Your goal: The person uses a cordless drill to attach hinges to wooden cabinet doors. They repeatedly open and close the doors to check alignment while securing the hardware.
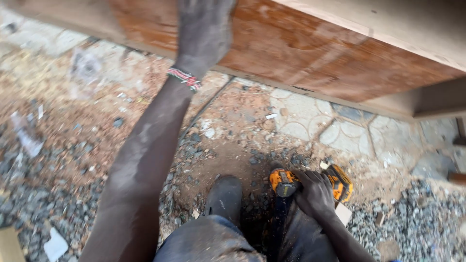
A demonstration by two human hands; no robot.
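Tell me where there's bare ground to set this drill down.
Free: the paved patch between the wooden panel and the drill in your right hand. Dirt left of your left arm is open but littered. Crowded: gravel at right, and around your boot.

Outdoor work site: bare ground below a reddish-brown wooden board.

The ground (63,106) is reddish soil covered with sawdust, scattered grey gravel (417,223) and small scraps of pale debris. A patch of patterned paving stones (340,131) lies near the upper right, partly dusted with soil. The wooden board (310,53) spans the top of the view at a slant, with a pale timber edge (417,24) above it. Lighting is even daylight without hard shadows.
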